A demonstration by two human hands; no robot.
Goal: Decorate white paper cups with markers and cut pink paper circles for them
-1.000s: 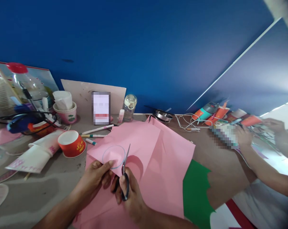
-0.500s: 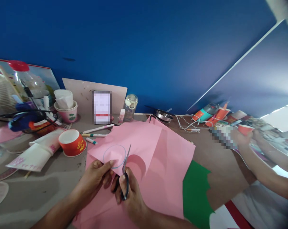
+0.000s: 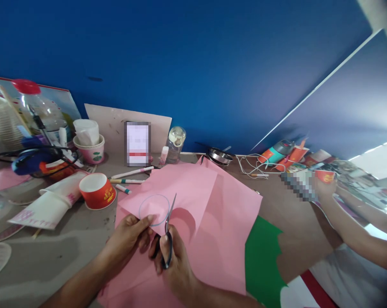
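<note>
My left hand (image 3: 134, 233) pinches the near edge of a pink sheet of paper (image 3: 153, 208), thumb on top. A circle is drawn on that paper in a blue-grey line. Black-handled scissors (image 3: 168, 246) are in my right hand (image 3: 177, 261), with the thumb and fingers at the loops. Their blades point up and away, against the right side of the drawn circle. Under both hands spread larger pink sheets (image 3: 219, 239), and the paper casts a round shadow there. The fingertips below the pinched edge are partly hidden.
Left of the paper stand a red paper cup (image 3: 97, 191) and a white paper cup (image 3: 57, 203) on its side. Markers (image 3: 132, 172), a phone (image 3: 137, 144) and a glass jar (image 3: 176, 145) are behind. A green sheet (image 3: 262, 261) lies right, near another person's arms (image 3: 350, 222).
My hands, the scissors and the pink paper hold almost the same pose. On the right, the other person's hand has shifted slightly left with a red cup.
</note>
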